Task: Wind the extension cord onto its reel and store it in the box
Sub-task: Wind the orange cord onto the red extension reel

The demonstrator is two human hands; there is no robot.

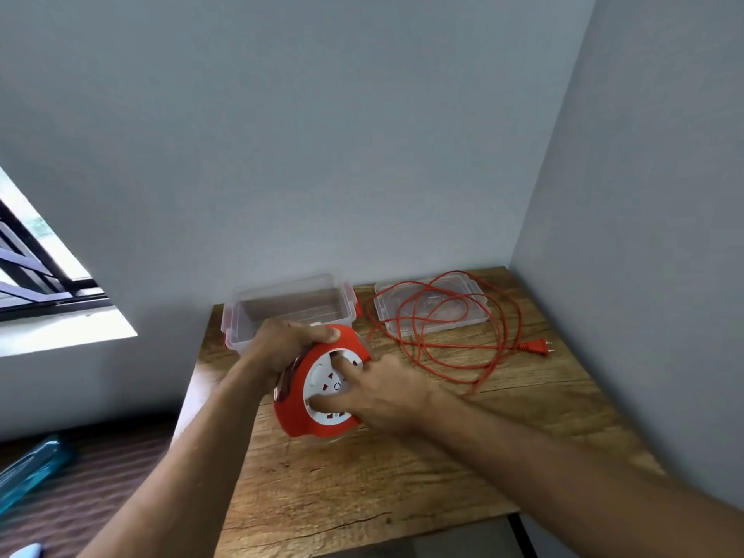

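A round red reel (296, 412) with a white socket face is tilted up on the wooden table (362, 485). My left hand (282, 344) grips its upper red rim. My right hand (378, 390) lies on the white face, fingers pressed into its recesses. The red cord (447, 336) sprawls in loose loops to the right, partly over the clear lid (432, 312), ending in a two-pin plug (537, 346). The clear box (290, 310) with red clips stands open just behind the reel.
The table sits in a corner, with grey walls close behind and on the right. A window (44, 283) is at the left. A blue object (32, 473) lies low on the dark floor at the left.
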